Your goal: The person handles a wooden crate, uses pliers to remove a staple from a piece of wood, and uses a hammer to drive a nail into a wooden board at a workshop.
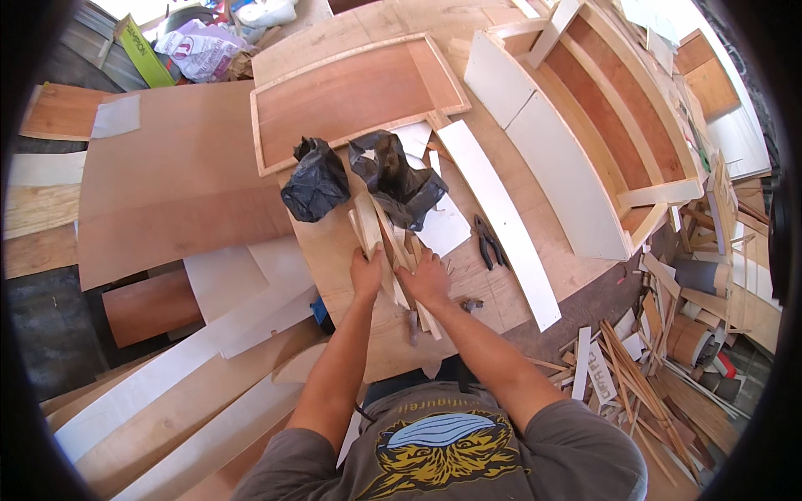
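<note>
At the near edge of the wooden worktable, my left hand (366,272) is closed round the left side of several short, pale wood strips (368,219). My right hand (426,279) grips the strips on their right side, its thumb toward the left hand. The strips point away from me, some slightly fanned apart. Just beyond them lie two crumpled black plastic bags, one on the left (315,180) and a wider one on the right (399,179). Black-handled pliers (489,242) rest right of my right hand. A small dark metal piece (472,306) sits close to my right wrist.
A long white board (501,224) crosses the table at right. Beyond it stands a white-sided wooden cabinet frame (543,159). A framed brown panel (351,100) lies at the back. Large brown sheets (175,192) are stacked at left. Wood offcuts (635,376) pile up at lower right.
</note>
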A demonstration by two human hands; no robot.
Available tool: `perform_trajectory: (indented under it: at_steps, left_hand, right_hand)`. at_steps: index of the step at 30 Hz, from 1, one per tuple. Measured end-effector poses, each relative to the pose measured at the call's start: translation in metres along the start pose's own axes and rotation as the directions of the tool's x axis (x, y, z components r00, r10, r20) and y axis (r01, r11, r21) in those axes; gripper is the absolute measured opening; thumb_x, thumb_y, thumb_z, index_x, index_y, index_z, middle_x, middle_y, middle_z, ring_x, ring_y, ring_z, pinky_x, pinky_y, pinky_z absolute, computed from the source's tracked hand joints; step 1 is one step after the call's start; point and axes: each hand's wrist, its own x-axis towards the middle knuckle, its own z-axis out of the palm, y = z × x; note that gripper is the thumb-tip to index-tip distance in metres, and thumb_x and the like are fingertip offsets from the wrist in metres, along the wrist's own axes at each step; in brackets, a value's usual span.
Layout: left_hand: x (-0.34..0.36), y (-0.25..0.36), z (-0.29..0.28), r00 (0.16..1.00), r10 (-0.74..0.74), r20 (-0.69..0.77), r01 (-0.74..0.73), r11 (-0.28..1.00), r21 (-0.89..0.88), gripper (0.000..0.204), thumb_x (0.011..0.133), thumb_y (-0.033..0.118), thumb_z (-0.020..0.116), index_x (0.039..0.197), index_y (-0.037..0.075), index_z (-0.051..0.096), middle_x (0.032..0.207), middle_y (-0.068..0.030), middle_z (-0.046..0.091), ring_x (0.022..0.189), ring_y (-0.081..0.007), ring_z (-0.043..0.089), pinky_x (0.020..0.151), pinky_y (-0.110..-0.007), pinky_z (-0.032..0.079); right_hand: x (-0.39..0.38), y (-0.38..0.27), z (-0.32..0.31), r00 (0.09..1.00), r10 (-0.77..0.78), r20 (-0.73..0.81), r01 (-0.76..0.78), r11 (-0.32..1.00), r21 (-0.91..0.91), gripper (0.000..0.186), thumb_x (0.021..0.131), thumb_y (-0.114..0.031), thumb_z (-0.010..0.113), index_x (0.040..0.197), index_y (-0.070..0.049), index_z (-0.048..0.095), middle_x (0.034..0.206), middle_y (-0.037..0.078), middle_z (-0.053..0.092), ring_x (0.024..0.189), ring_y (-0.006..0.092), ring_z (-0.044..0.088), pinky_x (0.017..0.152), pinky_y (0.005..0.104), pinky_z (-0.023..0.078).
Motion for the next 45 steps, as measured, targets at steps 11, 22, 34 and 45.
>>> perform_trajectory:
  at_steps: [11,22,34,45]
  left_hand:
    - [0.009,0.003,0.006,0.968,-0.16,0.195,0.196,0.964,-0.178,0.052,0.093,0.037,0.072,0.121,-0.006,0.063,0.108,-0.0147,0.071,0.098,-0.0234,0.068,0.085,-0.035,0.051]
    - [0.006,0.031,0.016,0.94,-0.204,0.273,0.33,0.748,-0.577,0.047,0.101,0.035,0.062,0.128,-0.003,0.059,0.119,-0.0135,0.066,0.109,-0.0215,0.061,0.094,-0.036,0.047]
    - [-0.001,0.054,0.009,0.936,-0.153,0.316,0.322,0.735,-0.597,0.062,0.09,0.034,0.079,0.13,-0.003,0.05,0.121,-0.0124,0.064,0.108,-0.0208,0.062,0.095,-0.035,0.048]
    - [-0.002,0.065,0.024,0.926,-0.195,0.322,0.366,0.665,-0.651,0.065,0.092,0.036,0.075,0.138,-0.004,0.051,0.124,-0.0136,0.066,0.11,-0.0262,0.064,0.095,-0.039,0.049]
  right_hand:
    - [0.03,-0.016,0.02,0.994,0.087,-0.059,-0.061,0.935,0.35,0.071,0.077,-0.035,0.077,0.128,0.004,0.047,0.112,0.029,0.066,0.104,0.0434,0.066,0.089,0.0503,0.052]
    - [0.069,-0.013,0.014,0.997,-0.008,0.083,-0.023,0.928,0.372,0.074,0.08,-0.048,0.075,0.128,0.004,0.054,0.114,0.029,0.067,0.108,0.0418,0.067,0.09,0.0467,0.051]
    - [0.067,-0.028,0.013,0.995,-0.093,0.037,0.065,0.886,0.46,0.071,0.091,-0.042,0.064,0.138,0.007,0.043,0.118,0.036,0.063,0.114,0.0503,0.061,0.096,0.0517,0.048]
    - [0.059,-0.023,-0.01,0.901,-0.22,-0.374,0.311,0.928,0.206,0.09,0.074,-0.025,0.076,0.151,-0.003,0.034,0.138,0.026,0.044,0.128,0.0438,0.046,0.106,0.0539,0.041]
